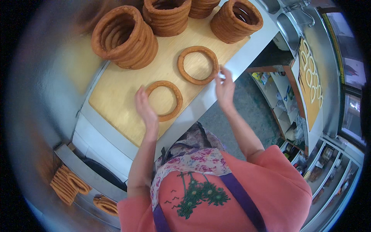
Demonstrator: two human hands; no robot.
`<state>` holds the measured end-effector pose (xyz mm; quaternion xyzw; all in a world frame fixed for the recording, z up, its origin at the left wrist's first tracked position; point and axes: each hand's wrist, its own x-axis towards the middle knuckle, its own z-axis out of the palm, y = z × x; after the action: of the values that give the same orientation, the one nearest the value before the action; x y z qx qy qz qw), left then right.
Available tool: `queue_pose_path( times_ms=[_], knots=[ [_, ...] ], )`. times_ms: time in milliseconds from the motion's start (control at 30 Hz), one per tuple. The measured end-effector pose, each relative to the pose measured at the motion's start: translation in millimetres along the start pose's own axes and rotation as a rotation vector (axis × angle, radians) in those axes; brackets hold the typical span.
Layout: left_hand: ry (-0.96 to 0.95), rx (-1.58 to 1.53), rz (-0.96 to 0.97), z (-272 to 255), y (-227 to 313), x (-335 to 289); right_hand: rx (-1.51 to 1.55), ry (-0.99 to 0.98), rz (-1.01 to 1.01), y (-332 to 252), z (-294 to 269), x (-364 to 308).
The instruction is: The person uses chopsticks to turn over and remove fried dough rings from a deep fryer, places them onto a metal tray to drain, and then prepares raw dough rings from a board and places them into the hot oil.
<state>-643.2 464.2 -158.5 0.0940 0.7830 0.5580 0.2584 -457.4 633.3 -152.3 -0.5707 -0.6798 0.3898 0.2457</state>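
Note:
Two brown bread rings lie flat on a pale wooden board. My left hand is beside the nearer bread ring, its fingers stretched along the ring's left edge. Whether they touch it I cannot tell. My right hand is at the right edge of the farther bread ring. Its thumb and fingers are apart, slightly blurred, and do not close round the ring. Behind them stand several stacks of the same rings: a leaning left stack, a middle stack and a right stack.
The board lies on a white counter. A metal sink with a tap stands at the far right. Pale dough rings lie on another board, above open shelves. More brown rings sit low at the left.

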Motion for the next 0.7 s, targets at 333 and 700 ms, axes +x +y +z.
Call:
queue_pose_path(
  times_ms=[333, 700],
  knots=[
    [-0.498, -0.253, -0.392, 74.6, 29.5, 58.1, 0.325, -0.218, 0.2, 13.8, -0.8, 36.0],
    [-0.153, -0.552, -0.42, -81.3, 3.4, -42.8, 0.254, -0.49, -0.026, -36.2, 58.2, -57.2]
  ],
)
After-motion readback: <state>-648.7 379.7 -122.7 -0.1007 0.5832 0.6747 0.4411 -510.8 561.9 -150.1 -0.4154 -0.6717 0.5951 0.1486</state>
